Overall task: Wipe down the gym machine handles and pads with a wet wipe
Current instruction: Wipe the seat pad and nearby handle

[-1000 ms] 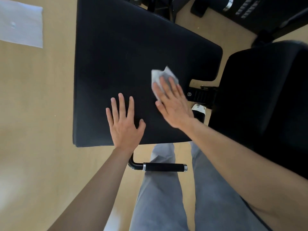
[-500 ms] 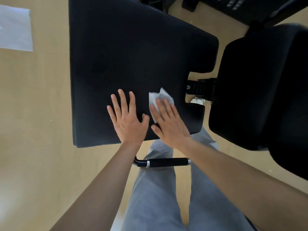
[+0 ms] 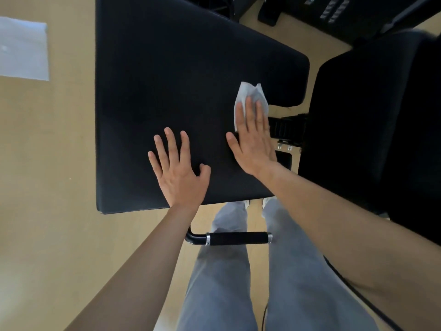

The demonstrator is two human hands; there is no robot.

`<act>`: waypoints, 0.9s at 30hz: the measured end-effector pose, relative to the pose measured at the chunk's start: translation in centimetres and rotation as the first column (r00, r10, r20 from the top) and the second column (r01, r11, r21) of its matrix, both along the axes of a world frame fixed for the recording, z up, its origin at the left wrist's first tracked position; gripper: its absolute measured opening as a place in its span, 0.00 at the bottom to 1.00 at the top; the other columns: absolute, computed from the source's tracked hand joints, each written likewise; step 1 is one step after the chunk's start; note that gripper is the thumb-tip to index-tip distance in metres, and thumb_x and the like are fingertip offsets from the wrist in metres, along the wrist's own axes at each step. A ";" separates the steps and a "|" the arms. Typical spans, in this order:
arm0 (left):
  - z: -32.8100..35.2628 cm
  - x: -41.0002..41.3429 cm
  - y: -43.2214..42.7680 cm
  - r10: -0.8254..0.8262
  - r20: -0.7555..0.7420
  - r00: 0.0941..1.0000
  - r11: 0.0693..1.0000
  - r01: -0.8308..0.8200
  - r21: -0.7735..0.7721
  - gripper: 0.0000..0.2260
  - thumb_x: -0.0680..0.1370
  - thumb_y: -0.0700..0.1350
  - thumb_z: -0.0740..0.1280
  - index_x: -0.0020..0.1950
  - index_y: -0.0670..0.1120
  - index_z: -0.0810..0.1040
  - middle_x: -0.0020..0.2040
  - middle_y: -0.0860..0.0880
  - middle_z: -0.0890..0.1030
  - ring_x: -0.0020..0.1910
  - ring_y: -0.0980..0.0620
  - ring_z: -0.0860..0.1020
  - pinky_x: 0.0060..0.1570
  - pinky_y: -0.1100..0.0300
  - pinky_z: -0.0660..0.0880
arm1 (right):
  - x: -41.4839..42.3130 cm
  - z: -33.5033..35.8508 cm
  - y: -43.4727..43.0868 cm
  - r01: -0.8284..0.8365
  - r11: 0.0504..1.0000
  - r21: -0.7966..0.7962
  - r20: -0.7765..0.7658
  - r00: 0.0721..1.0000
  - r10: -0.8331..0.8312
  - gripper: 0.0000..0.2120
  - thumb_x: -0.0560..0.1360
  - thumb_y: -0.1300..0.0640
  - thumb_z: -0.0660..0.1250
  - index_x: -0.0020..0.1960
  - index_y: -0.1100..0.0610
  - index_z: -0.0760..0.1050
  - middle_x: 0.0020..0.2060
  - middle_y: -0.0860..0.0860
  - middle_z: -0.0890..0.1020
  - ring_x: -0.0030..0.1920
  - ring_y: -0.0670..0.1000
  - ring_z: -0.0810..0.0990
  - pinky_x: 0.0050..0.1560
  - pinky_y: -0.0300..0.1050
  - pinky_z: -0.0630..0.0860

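Note:
A large black seat pad (image 3: 179, 91) fills the middle of the head view. My right hand (image 3: 254, 142) lies flat on the pad's right side near the notch, pressing a white wet wipe (image 3: 245, 94) under its fingers; the wipe sticks out beyond the fingertips. My left hand (image 3: 177, 170) rests flat on the pad near its front edge, fingers spread, holding nothing. Below the pad a black grip handle (image 3: 238, 238) with silver end rings juts to the right, in front of my grey trousers.
A second black pad (image 3: 381, 127) stands to the right, joined by a black bracket (image 3: 286, 127). More dark machine parts (image 3: 334, 10) sit at the top right. A white sheet (image 3: 22, 48) lies on the tan floor at the far left.
My right hand has slid the wipe away from me and to the right, from beside the left hand to the pad's notch. The left hand has stayed flat on the pad.

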State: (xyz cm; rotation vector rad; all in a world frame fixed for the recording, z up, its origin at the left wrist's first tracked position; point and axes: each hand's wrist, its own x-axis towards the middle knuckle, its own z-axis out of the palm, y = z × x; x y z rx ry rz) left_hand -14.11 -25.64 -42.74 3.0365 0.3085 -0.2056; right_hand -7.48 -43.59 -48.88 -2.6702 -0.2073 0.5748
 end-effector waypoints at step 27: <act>0.1 -3.4 -2.3 -0.315 -0.217 0.924 0.935 0.341 0.097 0.27 0.85 0.54 0.53 0.84 0.50 0.54 0.84 0.44 0.51 0.84 0.43 0.48 0.80 0.39 0.46 | -7.3 3.0 -3.2 -0.091 0.980 0.175 -0.100 0.989 0.110 0.40 0.76 0.51 0.74 0.82 0.51 0.57 0.83 0.51 0.54 0.82 0.55 0.51 0.79 0.56 0.60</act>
